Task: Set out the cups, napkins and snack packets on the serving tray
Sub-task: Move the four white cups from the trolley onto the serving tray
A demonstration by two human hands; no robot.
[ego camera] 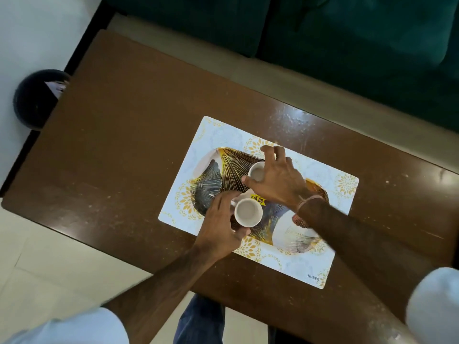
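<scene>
An oval serving tray [218,175] with a dark gold-lined leaf pattern and a yellow price sticker lies on a white and gold placemat [320,266]. Two white cups holding a pale drink are over the tray. My left hand [221,229] grips the nearer cup [248,211] by its side. My right hand [275,177] is wrapped around the farther cup [257,172], fingers curled over its rim. I cannot tell whether either cup rests on the tray. No napkins or snack packets are in view.
The placemat sits on a brown wooden table [119,135]. A green sofa [347,38] runs along the table's far side. A dark round bin [37,98] stands on the floor at the table's left end. My knee in blue jeans [201,319] is at the near edge.
</scene>
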